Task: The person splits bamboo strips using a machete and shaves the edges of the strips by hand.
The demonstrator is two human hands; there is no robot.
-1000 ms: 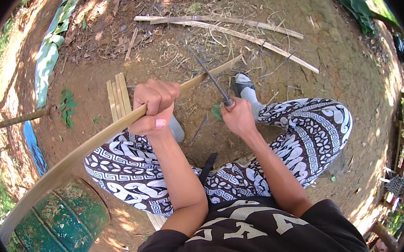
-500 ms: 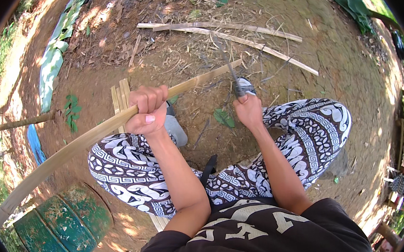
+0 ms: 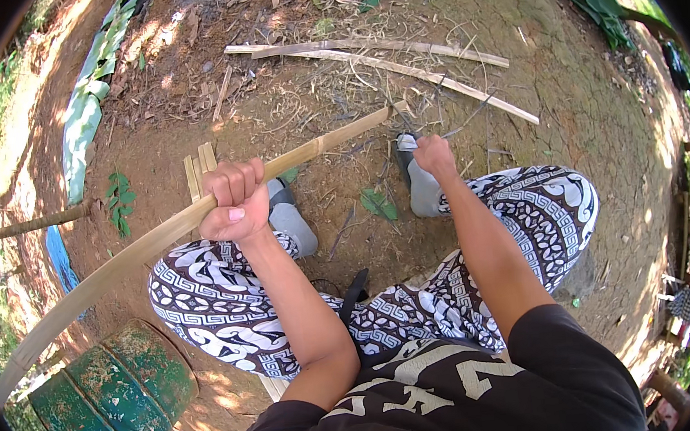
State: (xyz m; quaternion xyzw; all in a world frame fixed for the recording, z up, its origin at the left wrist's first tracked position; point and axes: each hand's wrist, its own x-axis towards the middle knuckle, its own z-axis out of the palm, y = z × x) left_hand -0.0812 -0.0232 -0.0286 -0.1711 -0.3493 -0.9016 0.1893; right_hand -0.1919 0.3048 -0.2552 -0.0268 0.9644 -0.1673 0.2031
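Observation:
My left hand (image 3: pixel 234 199) is a closed fist around a long bamboo strip (image 3: pixel 146 243), thumb lying along its near side. The strip curves from the lower left up to its cut end above my right foot. My right hand (image 3: pixel 435 157) is closed beside the strip's far end, above the right foot. It grips a long thin-bladed knife, plain half a second ago but hardly showing now against the littered ground. Two pale split strips (image 3: pixel 465 88) lie crossed on the ground ahead. Short bamboo pieces (image 3: pixel 194 178) stick out behind my left hand.
I sit low, knees apart in patterned trousers (image 3: pixel 221 296). A rusty green drum (image 3: pixel 115 396) lies at the lower left under the strip. Thin shavings (image 3: pixel 294 97) litter the dirt ahead. A pole (image 3: pixel 26 223), blue strands (image 3: pixel 60 257) and large leaves (image 3: pixel 82 140) are at left.
My right hand has moved right and slightly up, away from the strip, turning the knife. My left hand and the bamboo strip have shifted slightly left in the picture; the grip stays closed.

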